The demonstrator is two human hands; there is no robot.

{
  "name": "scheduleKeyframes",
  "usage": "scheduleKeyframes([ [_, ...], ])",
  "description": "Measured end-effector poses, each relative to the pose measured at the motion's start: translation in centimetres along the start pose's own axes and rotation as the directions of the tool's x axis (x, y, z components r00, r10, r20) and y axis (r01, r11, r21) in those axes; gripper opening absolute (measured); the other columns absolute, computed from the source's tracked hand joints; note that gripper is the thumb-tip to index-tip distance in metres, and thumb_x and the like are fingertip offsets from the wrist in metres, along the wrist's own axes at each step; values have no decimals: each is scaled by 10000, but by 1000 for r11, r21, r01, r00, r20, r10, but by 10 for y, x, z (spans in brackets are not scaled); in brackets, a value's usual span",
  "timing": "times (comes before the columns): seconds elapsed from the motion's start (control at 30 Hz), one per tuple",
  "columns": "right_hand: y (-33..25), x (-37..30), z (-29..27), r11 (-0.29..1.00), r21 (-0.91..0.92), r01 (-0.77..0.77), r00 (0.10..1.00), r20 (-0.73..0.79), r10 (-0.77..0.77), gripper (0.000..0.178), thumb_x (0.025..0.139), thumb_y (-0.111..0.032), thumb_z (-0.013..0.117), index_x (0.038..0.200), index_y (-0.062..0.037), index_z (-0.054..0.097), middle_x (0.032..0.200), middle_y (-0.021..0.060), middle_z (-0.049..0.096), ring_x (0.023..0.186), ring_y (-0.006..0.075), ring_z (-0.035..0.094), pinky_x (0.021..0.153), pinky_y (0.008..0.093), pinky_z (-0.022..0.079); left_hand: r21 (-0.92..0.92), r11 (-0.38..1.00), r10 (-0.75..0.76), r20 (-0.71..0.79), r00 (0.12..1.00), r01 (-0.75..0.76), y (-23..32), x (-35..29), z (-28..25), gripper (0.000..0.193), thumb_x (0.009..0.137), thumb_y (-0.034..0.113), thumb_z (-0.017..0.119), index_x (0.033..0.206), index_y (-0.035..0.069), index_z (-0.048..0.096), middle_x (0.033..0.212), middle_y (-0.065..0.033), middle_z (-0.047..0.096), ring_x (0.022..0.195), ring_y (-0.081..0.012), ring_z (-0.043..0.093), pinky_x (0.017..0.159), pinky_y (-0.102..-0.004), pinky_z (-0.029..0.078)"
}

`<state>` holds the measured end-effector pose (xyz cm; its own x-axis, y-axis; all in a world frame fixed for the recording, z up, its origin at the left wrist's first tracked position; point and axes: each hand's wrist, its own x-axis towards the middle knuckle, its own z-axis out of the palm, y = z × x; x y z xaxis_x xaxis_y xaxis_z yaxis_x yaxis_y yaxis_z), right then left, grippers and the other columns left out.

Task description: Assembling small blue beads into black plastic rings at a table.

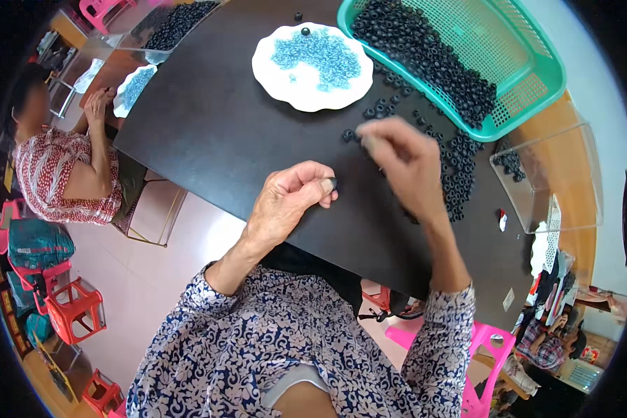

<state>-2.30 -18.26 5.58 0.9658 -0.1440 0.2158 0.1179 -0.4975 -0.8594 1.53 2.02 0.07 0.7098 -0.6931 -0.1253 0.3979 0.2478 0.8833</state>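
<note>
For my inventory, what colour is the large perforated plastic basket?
Green perforated plastic basket; see the head view.

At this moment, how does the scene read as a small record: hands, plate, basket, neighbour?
Left hand: pinching a small black piece
Right hand: blurred beside loose black beads, contents unclear
Plate: white, wavy-edged, holding pale blue beads and a black ball
Basket: green, holding a black bead pile
Other person: seated at left, near a second plate

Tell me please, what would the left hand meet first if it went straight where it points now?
Probably the right hand, across from the left hand; its height is unclear, so the left might pass under it toward the loose black beads.
</note>
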Motion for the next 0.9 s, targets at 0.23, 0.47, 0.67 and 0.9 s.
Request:
scheduleKeyframes([
  [0.23, 18, 94, 11, 851, -466, 244, 967, 55, -247, 169, 834, -44, 616, 980, -21, 698, 808, 91, 665, 651, 152, 586, 633, 275, 468, 50, 998, 26, 33, 999, -28, -2, -2, -1, 131, 932, 73, 561, 996, -17, 630, 876, -32, 649, 792, -85, 584, 749, -225, 480],
  [0.47, 31, 139, 41, 711, -499, 495, 869, 298, -396, 191, 811, -25, 575, 951, -43, 704, 920, 114, 694, 788, 262, 656, 744, 350, 512, 72, 997, 20, 73, 997, -25, 4, -3, -3, 106, 910, 58, 585, 982, -7, 627, 841, 6, 641, 745, -28, 558, 666, -174, 442],
  [0.67, 28, 154, 30, 776, -526, 346, 937, 151, -315, 224, 808, -36, 523, 920, -36, 718, 909, 160, 674, 853, 328, 641, 841, 413, 495, 177, 983, -68, 87, 994, 52, 10, -2, -2, 94, 902, 60, 599, 975, 9, 628, 802, 35, 614, 694, 3, 511, 603, -168, 408],
  [0.9, 40, 158, 25, 732, -574, 368, 929, 252, -270, 219, 791, 19, 525, 894, -51, 705, 859, 127, 651, 799, 298, 631, 772, 386, 499, 183, 983, -23, 92, 996, 6, 8, -1, -3, 104, 903, 62, 599, 986, 8, 629, 776, 30, 596, 674, 2, 504, 576, -171, 400],
])
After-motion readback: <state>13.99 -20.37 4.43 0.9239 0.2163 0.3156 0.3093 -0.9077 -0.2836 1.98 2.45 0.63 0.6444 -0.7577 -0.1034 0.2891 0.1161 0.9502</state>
